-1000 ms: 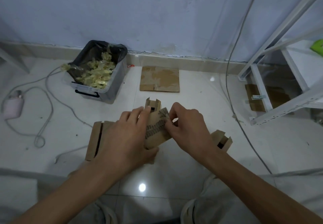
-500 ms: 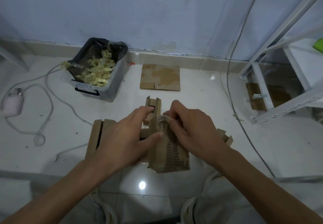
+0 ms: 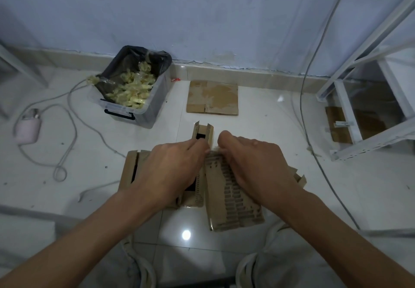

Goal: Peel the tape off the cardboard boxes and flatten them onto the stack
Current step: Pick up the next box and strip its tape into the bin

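Now the printed cardboard box (image 3: 233, 200) is held low over the white tiled floor (image 3: 280, 130), just in front of the person's knees. Its long axis runs away from the person toward the wall, the far end up at the fingers and the near end tilted slightly to the right. The right hand (image 3: 253, 164) lies over the box's far right part, fingers curled at its top edge; the left hand (image 3: 170, 168) meets it there, fingertips bent down onto the same edge. Whether either one pinches tape or only cardboard cannot be told.

A second ago the box was bunched upright between the hands, its print crosswise; half a second ago it hung down, smaller. Since then it has dropped nearer the floor and shows its whole printed face.

Counted: one box in the hands; three small boxes on the floor, one (image 3: 132, 168) under the left wrist, one (image 3: 203, 132) just beyond the fingers, one (image 3: 299, 177) behind the right wrist; one flattened stack (image 3: 213, 98) near the wall; one clear bin (image 3: 134, 90) with a black liner and peeled tape; one more cardboard sheet (image 3: 363, 126) under the white shelf frame (image 3: 350, 99).
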Available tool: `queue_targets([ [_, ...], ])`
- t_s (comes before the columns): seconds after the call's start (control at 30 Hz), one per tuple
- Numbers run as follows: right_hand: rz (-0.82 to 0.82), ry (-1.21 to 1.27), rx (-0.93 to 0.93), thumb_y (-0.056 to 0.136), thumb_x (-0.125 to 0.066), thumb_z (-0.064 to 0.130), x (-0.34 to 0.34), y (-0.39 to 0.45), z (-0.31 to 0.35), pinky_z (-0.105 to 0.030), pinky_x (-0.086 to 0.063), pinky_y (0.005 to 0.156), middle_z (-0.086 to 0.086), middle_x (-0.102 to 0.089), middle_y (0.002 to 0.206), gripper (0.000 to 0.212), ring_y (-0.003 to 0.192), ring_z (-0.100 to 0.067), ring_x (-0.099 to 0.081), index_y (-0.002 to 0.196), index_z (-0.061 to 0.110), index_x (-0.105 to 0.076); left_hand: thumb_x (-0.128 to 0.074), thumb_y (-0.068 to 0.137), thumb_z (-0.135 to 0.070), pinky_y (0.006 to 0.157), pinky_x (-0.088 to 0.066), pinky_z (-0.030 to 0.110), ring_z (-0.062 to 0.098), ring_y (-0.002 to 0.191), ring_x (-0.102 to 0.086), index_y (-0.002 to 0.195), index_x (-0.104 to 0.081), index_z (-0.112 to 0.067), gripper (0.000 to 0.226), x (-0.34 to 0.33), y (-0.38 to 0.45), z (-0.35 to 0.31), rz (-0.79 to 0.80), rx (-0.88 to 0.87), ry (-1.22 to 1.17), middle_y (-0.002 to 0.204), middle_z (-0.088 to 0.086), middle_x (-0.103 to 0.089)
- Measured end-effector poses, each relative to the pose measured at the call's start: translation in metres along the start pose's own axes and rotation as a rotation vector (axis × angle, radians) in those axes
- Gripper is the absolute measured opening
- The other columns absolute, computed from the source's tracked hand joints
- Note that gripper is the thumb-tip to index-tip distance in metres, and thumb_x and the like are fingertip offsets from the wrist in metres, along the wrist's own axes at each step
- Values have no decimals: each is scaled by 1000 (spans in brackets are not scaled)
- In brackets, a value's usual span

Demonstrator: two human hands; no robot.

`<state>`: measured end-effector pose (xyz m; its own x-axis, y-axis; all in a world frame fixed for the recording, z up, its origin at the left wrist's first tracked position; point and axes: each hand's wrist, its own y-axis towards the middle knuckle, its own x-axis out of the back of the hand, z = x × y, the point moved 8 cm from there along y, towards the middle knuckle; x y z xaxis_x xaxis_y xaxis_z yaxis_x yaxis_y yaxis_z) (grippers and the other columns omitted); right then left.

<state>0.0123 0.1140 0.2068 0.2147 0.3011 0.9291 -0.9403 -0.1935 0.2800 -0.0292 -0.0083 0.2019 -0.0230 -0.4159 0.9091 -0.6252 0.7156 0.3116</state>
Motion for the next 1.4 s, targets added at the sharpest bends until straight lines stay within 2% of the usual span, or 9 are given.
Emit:
queue_targets([
  [0.23, 82, 85, -36, 101, -36, 40, 0, 3, -10, -34, -49, 49, 11, -54, 66, 9, 49, -12, -48, 100, 32, -38, -55, 97, -55, 69, -57, 16, -1, 82, -70, 105, -78, -22, 41, 1, -2, 16, -5, 229, -460, 91, -14, -76],
  [0.47, 127, 180, -10, 101, -31, 46, 0, 2, -3, -23, -36, 52, 11, -57, 67, 12, 50, -9, -48, 100, 36, -36, -48, 103, -47, 57, -49, 30, 7, 59, -61, 89, -71, -21, 38, 3, 0, 22, 1, 141, -344, 69, -11, -67],
  [0.7, 108, 182, 40, 107, -32, 44, 2, -1, 3, -23, -32, 51, 14, -46, 64, 14, 48, -6, -41, 101, 33, -39, -52, 103, -41, 66, -59, 43, 20, 73, -72, 84, -69, -26, 29, 0, 5, 31, 333, 178, -659, 77, 0, -70],
  [0.83, 81, 334, -157, 109, -43, 39, 4, -2, -18, -34, -50, 58, 9, -65, 75, 14, 58, -8, -59, 100, 29, -49, -40, 103, -55, 80, -64, 41, 15, 95, -73, 103, -74, -28, 43, -11, -3, 28, 327, 405, -867, 100, -5, -76],
  [0.93, 45, 458, -363, 108, -54, 36, -1, -7, -31, -38, -59, 67, 8, -72, 80, 14, 71, -10, -69, 99, 26, -55, -60, 78, -84, 86, -61, 36, 4, 105, -70, 120, -61, -46, 56, -27, -11, 20, 366, 510, -888, 114, -19, -71],
  [1.03, 34, 711, -569, 108, -57, 27, -11, -11, -40, -29, -61, 59, 3, -76, 78, 16, 71, -11, -73, 96, 16, -61, -82, 67, -69, 89, -61, 37, 4, 101, -72, 123, -55, -44, 66, -51, -26, 14, 519, 689, -1035, 109, -19, -73],
  [1.13, 82, 902, -634, 108, -57, 21, -22, -13, -43, -33, -64, 64, -2, -79, 84, 18, 76, -14, -77, 97, 8, -63, -82, 82, -47, 91, -60, 45, 12, 96, -73, 111, -64, -30, 39, -61, -36, 21, 475, 781, -995, 101, -5, -75],
  [1.23, 133, 962, -675, 107, -57, 35, -36, -20, -50, -43, -66, 80, 2, -79, 96, 28, 90, -12, -76, 99, 11, -67, -78, 85, -47, 86, -62, 43, 12, 93, -74, 103, -67, -28, 28, -63, -38, 28, 395, 789, -956, 98, -5, -75],
  [1.4, 235, 625, -464, 81, -60, 72, -35, -15, -40, -21, -58, 81, 23, -71, 101, 43, 96, 6, -67, 105, 36, -65, -79, 75, -62, 72, -62, 34, 7, 82, -74, 95, -67, -33, 37, -46, -27, 44, 304, 768, -838, 89, -12, -75],
])
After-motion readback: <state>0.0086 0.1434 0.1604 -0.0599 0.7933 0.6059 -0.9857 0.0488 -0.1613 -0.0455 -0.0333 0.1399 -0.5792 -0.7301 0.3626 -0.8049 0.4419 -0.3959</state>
